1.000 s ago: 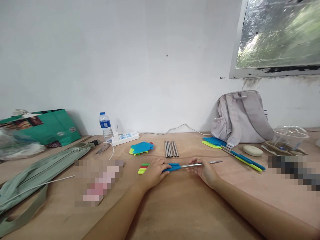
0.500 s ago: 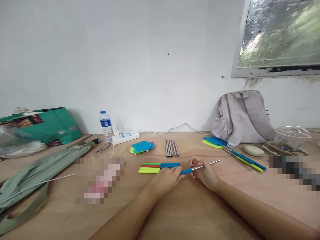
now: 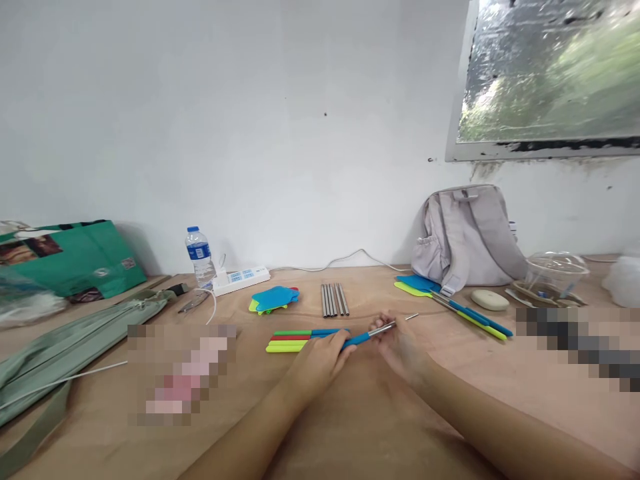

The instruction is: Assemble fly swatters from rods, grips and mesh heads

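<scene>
Holding: left hand (image 3: 323, 355), clasping blue handle (image 3: 358, 341); right hand (image 3: 400, 347), pinching metal rod (image 3: 381, 329); best held steady along one line.

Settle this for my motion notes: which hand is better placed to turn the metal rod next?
Probably the right hand: it already has hold of the metal rod, while the left hand grips the blue handle from which the rod extends.

No text is readable (bottle label (image 3: 199, 251) too small).
</scene>
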Tool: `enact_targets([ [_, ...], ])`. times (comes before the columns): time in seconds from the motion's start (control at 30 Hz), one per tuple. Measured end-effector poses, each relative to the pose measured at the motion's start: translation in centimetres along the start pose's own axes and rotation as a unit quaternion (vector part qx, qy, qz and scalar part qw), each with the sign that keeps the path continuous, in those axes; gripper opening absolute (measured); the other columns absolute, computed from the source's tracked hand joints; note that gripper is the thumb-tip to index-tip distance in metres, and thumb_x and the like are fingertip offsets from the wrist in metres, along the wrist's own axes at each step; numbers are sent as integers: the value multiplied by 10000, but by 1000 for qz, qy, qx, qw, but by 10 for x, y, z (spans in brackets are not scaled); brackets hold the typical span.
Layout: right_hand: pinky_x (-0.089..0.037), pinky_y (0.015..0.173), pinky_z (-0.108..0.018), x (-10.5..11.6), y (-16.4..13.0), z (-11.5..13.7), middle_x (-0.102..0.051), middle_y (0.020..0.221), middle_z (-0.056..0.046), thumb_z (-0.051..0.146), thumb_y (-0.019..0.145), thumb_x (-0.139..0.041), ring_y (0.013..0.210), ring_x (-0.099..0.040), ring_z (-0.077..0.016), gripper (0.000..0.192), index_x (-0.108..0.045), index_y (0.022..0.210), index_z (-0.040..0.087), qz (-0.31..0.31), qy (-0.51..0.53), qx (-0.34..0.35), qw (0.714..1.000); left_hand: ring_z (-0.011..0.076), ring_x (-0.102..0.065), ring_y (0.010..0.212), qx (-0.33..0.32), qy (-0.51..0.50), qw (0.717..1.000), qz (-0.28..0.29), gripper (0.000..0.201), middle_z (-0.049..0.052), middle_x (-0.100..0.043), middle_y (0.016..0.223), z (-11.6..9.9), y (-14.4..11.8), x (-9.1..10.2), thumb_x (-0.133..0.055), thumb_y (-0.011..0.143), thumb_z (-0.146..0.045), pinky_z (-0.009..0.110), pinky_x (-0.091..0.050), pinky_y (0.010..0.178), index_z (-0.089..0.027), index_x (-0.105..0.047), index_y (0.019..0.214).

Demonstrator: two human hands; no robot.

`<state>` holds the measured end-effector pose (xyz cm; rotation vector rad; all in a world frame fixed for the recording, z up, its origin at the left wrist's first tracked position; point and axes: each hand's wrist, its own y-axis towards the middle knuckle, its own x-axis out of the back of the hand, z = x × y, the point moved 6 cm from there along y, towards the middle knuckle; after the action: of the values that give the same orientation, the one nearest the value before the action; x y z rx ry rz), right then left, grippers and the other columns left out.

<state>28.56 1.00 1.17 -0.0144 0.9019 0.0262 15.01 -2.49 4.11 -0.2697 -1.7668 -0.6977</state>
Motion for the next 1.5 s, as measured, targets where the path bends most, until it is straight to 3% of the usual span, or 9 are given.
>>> enact_targets([
  [0.1, -425, 503, -206, 9, 5, 11, -400, 466, 59, 175, 696, -526, 480, -451, -79, 247, -359, 514, 193, -53, 77, 17, 995, 185, -603, 787, 15, -3, 1000, 3, 288, 30, -652, 887, 2, -1, 1, -323, 873, -373, 250, -415, 645, -215, -524, 1005],
  [0.27, -284, 328, -183, 7, 2, 17, -198, 382, 83, 257, 757, -403, 328, -225, -59, 361, -181, 478, 200, 29, 180, 14, 983, 156, -591, 752, -22, 6, 1000, -19, 243, 14, -637, 852, -16, -4, 5, -340, 870, -354, 224, -403, 606, -216, -524, 946],
  [0.5, -123, 266, -193, 22, 3, 1, -26, 406, 91, 180, 755, -311, 333, -10, -69, 348, -65, 509, 196, -5, 201, 38, 979, 122, -561, 576, -85, 109, 990, -37, 176, -11, -589, 726, -33, -14, -22, -340, 883, -269, 217, -314, 453, -222, -498, 823],
  [0.7, -122, 267, -196, 30, 4, -7, -83, 384, 99, 178, 706, -391, 332, -20, -63, 364, -99, 489, 200, -20, 162, 77, 984, 123, -564, 557, -79, 111, 990, -19, 137, -12, -596, 747, -35, -15, -32, -358, 880, -269, 214, -314, 447, -225, -484, 854],
  [1.1, -264, 332, -227, 6, 5, 0, -178, 417, 85, 255, 731, -492, 338, -202, -69, 372, -211, 491, 213, 59, 34, 113, 991, 163, -607, 613, -12, 82, 996, -25, 202, 35, -624, 754, -31, -6, -14, -326, 881, -294, 209, -394, 478, -210, -509, 867],
  [1.2, -385, 448, -274, -14, -6, -16, -334, 489, 56, 353, 745, -513, 476, -428, -113, 269, -354, 571, 225, 79, 35, 49, 995, 189, -614, 765, 30, -7, 998, -62, 207, 64, -633, 897, -28, -5, -5, -325, 875, -299, 245, -451, 581, -205, -490, 957],
  [1.33, -412, 520, -304, -27, -10, -24, -453, 579, 33, 471, 727, -541, 573, -495, -140, 303, -403, 619, 224, 131, -28, -2, 991, 214, -592, 825, 38, -105, 987, -114, 239, 85, -627, 927, -16, -10, 6, -341, 852, -332, 300, -459, 655, -206, -479, 1002],
  [1.4, -407, 525, -293, -22, -4, -15, -425, 524, 46, 480, 710, -566, 537, -486, -132, 332, -396, 598, 218, 137, -63, -7, 989, 210, -582, 790, 44, -133, 973, -181, 237, 79, -613, 885, 4, -12, 18, -370, 835, -338, 309, -454, 678, -196, -473, 995],
  [1.5, -360, 450, -245, -6, 8, 11, -353, 461, 76, 444, 684, -604, 427, -419, -96, 346, -373, 578, 210, 101, -110, 11, 989, 193, -560, 812, 88, -132, 925, -346, 273, 87, -563, 961, 59, -17, 43, -364, 825, -277, 359, -436, 781, -173, -412, 1073],
])
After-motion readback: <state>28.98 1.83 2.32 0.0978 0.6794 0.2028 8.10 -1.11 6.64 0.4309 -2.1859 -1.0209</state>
